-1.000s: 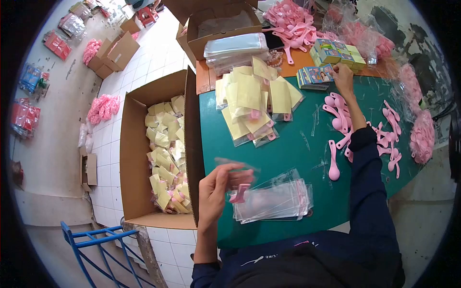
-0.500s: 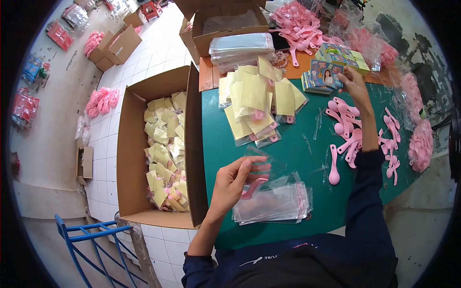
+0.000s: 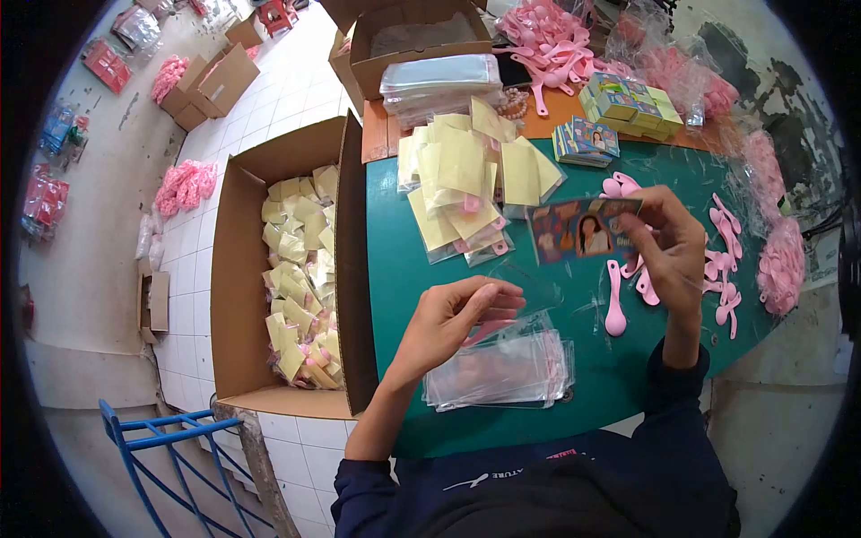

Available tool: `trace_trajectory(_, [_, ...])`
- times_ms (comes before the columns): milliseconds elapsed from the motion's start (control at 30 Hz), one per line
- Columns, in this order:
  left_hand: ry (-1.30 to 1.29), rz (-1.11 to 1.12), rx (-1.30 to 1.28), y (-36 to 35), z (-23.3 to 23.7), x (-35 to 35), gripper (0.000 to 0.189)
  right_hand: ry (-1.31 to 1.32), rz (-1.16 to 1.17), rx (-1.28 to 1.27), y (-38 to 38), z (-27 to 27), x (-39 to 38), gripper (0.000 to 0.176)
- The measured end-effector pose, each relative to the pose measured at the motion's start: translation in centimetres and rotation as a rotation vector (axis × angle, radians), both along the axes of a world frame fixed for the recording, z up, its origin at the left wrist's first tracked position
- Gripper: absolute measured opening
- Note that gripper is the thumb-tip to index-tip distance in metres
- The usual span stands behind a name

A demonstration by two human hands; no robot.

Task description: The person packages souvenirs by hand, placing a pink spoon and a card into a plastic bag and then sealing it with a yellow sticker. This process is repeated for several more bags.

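My right hand [image 3: 668, 247] pinches a printed card [image 3: 574, 235] with a picture of a person on it, held above the table. My left hand [image 3: 462, 323] is curled around a clear plastic bag [image 3: 529, 285]; a pink spoon [image 3: 489, 332] shows partly under its fingers. Just below lies a stack of clear bags [image 3: 493, 372]. A loose pink spoon [image 3: 614, 300] rests on the green table [image 3: 560, 269] between the hands. The stack of cards [image 3: 585, 143] is farther back, beside a pile of filled bags with yellow backing [image 3: 457, 179].
Left of the table stands a tall carton [image 3: 359, 269] with many filled bags inside. More pink spoons [image 3: 726, 233] lie at the right. Along the back are a bundle of clear sleeves [image 3: 439, 81], card packs [image 3: 632, 103] and a spoon heap [image 3: 552, 40]. A blue metal frame [image 3: 170, 439] stands lower left.
My right hand has come from the card stack toward me, carrying one card. My left hand stays near the bag stack, still holding the clear bag.
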State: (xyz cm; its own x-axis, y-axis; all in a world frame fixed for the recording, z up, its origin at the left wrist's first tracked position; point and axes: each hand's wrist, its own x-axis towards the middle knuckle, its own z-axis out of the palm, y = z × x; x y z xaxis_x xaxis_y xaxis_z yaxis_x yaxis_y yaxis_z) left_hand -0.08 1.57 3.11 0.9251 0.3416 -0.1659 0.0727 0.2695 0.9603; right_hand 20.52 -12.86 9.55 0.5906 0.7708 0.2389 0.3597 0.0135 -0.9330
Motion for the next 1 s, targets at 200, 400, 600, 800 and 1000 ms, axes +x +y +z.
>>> trace_trajectory(200, [0.024, 0.02, 0.1, 0.2, -0.5, -0.7, 0.034, -0.214, 0.187, -0.068, 0.1, -0.5, -1.6, 0.01])
trace_trajectory(400, [0.0, -0.028, 0.331, -0.1, -0.5, -1.2, 0.031, -0.514, 0.308, -0.15, 0.4, 0.8, -2.6, 0.013])
trace_trajectory(600, [-0.011, -0.089, 0.413, -0.7, 0.2, -0.7, 0.03, -0.467, 0.556, -0.26, 1.3, -0.2, -3.7, 0.017])
trace_trajectory(800, [-0.021, -0.042, 0.44, 0.0, -2.1, -1.6, 0.028, -0.66, 0.807, -0.062, -2.0, 3.4, 7.6, 0.022])
trace_trajectory(1000, [-0.007, 0.019, 0.376, 0.0, -1.5, -3.8, 0.027, -0.985, 0.223, -0.324, -1.7, -1.3, 25.8, 0.03])
